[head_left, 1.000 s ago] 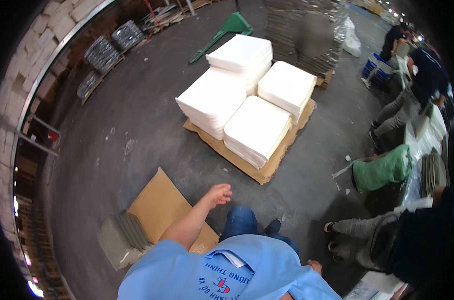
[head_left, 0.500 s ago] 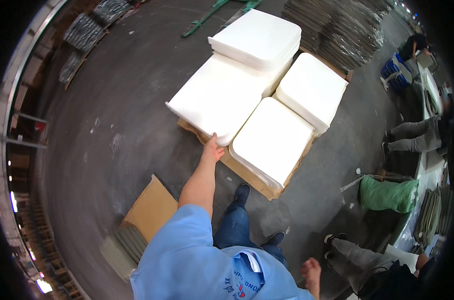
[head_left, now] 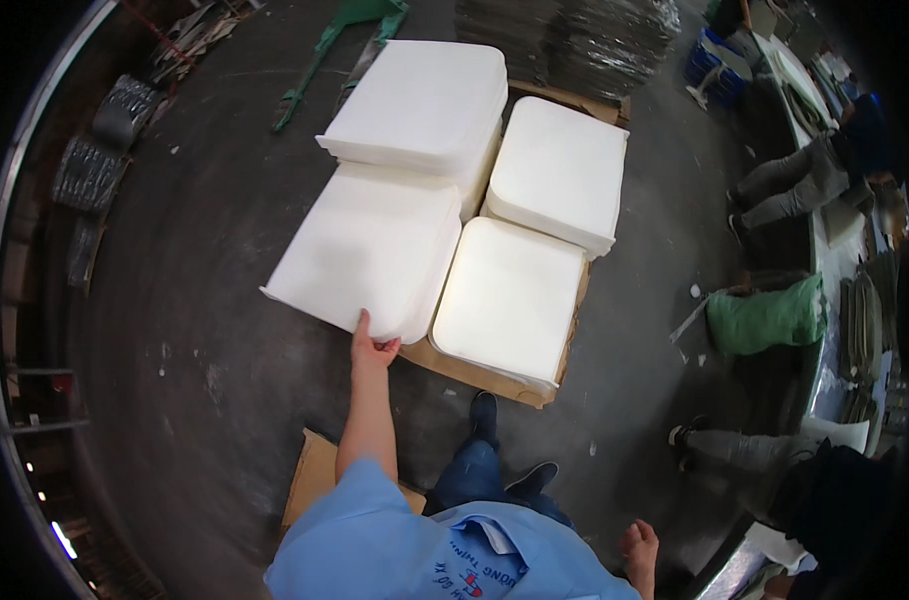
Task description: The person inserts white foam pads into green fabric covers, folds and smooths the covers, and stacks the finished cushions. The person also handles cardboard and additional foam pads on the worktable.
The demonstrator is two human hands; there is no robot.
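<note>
My left hand (head_left: 374,345) grips the near corner of a stack of white sheets with rounded corners (head_left: 364,245). Its thumb lies on top and the fingers curl under the edge. Behind it rises a taller white stack (head_left: 419,100). Two more white stacks stand to the right, one near (head_left: 514,295) and one farther off (head_left: 559,165). All of them rest on brown cardboard (head_left: 449,368) at floor level. Low at the right of my body hangs my right hand (head_left: 639,550), its fingers curled in with nothing visible in them.
A brown board (head_left: 309,475) lies on the floor by my left side. Green pallet-jack forks (head_left: 319,65) are beyond the stacks. A full green sack (head_left: 769,315) sits at right, before a long worktable (head_left: 824,365) where people stand. Wrapped grey bundles (head_left: 609,45) are behind.
My view has shifted, so the stacks appear lower and farther left. My left hand stays on the same corner of the white stack. My right hand remains low at my side.
</note>
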